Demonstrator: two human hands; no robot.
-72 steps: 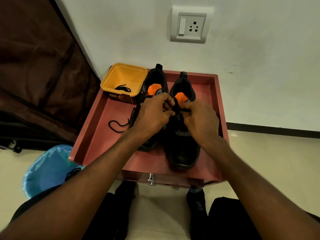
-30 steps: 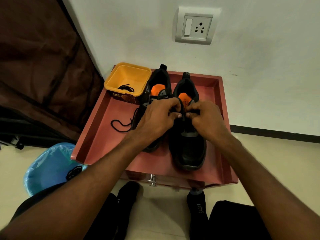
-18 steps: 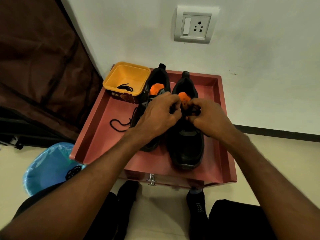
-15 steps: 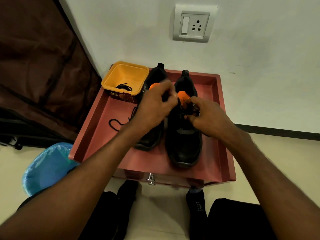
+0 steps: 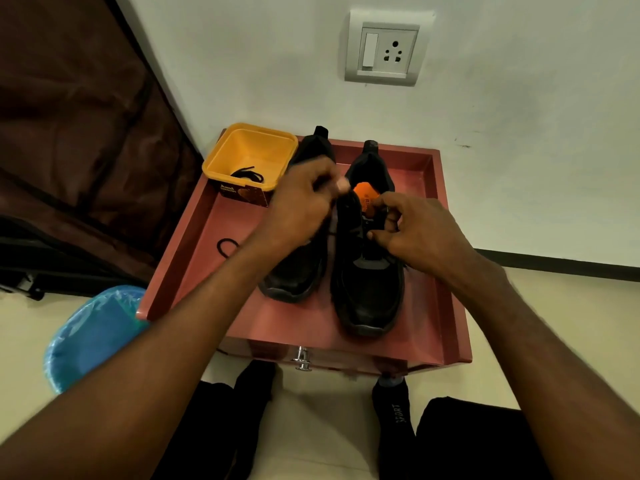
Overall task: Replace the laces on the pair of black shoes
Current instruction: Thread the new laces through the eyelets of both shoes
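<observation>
Pinching lace ends at the right shoe point(image 5: 367, 271) collar, left hand point(image 5: 301, 206) and right hand point(image 5: 415, 233) grip opposite sides, apparently tensioning evenly.

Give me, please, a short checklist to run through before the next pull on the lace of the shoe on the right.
1. Right shoe flat on the red tray: ok.
2. Right hand steadying that shoe at its eyelets: ok, fingers curled there; exact grip cannot tell.
3. Left hand has the lace end pinched: cannot tell, blurred, fingers curled above the tongue.
4. Lace threaded through every eyelet: cannot tell, black on black.
5. Left shoe out of the way: ok, it stands beside, partly under the left forearm.
6. Spare lace at hand in the yellow tub: ok.
</observation>
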